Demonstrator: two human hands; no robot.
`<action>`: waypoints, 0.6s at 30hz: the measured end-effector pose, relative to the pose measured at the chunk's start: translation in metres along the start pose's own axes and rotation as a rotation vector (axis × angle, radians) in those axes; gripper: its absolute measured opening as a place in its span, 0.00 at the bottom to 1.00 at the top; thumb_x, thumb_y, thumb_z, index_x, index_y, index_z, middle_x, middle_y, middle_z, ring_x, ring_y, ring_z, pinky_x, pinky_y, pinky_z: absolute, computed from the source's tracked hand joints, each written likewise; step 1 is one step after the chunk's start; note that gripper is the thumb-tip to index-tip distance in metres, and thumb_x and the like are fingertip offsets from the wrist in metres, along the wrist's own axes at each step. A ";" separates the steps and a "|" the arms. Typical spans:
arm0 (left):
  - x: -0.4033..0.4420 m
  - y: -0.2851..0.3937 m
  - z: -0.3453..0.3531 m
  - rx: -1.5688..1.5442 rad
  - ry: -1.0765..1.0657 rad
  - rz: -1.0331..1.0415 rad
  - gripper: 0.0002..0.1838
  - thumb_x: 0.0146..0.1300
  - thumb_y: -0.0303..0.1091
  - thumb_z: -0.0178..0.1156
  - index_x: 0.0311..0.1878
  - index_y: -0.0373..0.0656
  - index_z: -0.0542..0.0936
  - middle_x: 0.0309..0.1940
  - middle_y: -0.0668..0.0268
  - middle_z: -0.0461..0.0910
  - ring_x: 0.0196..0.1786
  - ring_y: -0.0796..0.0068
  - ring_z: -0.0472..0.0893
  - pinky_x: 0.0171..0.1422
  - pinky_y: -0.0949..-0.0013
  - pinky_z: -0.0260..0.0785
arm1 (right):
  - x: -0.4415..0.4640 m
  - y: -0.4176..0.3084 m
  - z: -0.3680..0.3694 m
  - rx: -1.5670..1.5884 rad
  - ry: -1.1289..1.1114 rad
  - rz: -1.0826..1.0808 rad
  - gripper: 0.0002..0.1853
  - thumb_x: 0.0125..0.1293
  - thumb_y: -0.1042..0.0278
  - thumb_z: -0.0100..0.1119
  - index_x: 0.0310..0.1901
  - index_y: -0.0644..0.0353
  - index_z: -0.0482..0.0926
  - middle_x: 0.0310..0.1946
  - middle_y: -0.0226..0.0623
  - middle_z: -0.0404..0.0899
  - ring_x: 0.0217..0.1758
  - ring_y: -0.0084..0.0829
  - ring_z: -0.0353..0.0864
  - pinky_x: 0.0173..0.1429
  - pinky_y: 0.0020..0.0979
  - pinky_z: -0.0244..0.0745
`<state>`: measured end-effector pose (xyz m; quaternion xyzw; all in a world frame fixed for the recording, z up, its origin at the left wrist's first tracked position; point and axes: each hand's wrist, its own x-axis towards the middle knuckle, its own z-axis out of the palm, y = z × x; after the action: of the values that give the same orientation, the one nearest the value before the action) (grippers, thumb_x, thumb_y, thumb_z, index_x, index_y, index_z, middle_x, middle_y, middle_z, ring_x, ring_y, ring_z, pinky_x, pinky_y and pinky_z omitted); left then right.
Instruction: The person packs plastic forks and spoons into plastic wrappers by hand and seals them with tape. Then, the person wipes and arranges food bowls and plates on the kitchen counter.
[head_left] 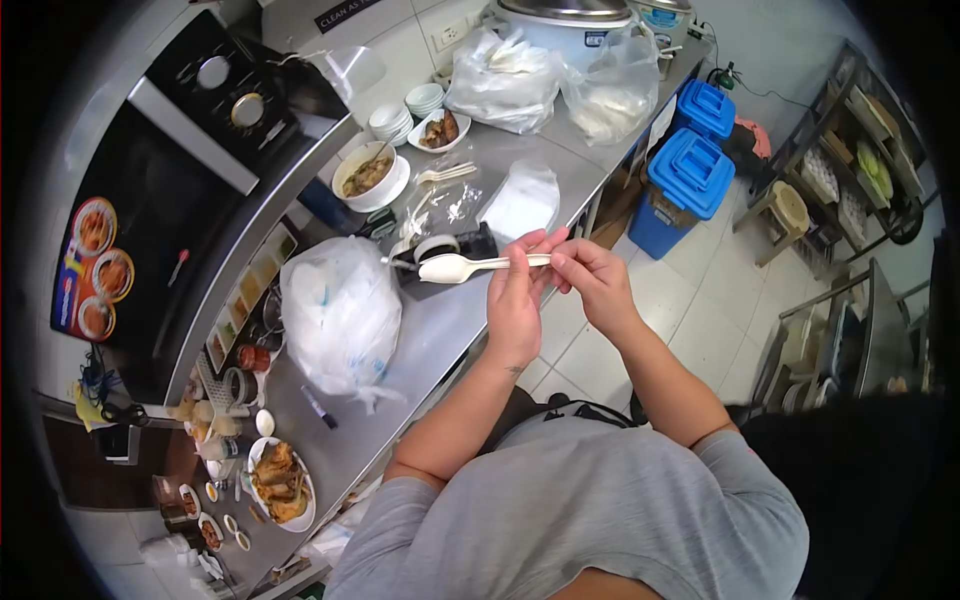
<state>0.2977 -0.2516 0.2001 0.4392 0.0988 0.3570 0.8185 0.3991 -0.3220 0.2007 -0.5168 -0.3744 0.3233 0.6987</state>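
A cream-coloured plastic spoon [447,269] is held level over the counter's front edge, its bowl pointing left. My left hand [515,312] closes on the handle between thumb and fingers. At the handle's far end, my right hand [598,288] pinches with thumb and forefinger. Whether a second utensil is stacked with the spoon I cannot tell. Just beyond my hands lie a stack of white sheets or clear plastic sleeves [522,203] and a tape roll [437,244] by a dark object. More plastic utensils [447,173] rest on clear plastic farther back.
On the steel counter [425,340] stand a knotted white plastic bag [340,315], a soup bowl [366,178], a dish of food [438,131] and a platter of fried food [281,487]. A marker [319,407] lies nearby. Blue lidded bins [690,175] stand on the floor at right.
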 end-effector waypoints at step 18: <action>0.281 -0.101 -0.137 1.589 0.072 0.033 0.16 0.50 0.38 0.67 0.43 0.47 0.82 0.49 0.58 0.77 0.49 0.55 0.78 0.52 0.62 0.70 | 0.248 0.103 -0.218 -0.686 0.103 0.128 0.10 0.65 0.67 0.56 0.30 0.64 0.78 0.17 0.27 0.72 0.21 0.17 0.67 0.26 0.23 0.63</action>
<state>0.4868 -0.0104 0.0811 0.8812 0.3438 0.2057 0.2511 0.7061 -0.1924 0.1074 -0.7596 -0.3923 0.1953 0.4806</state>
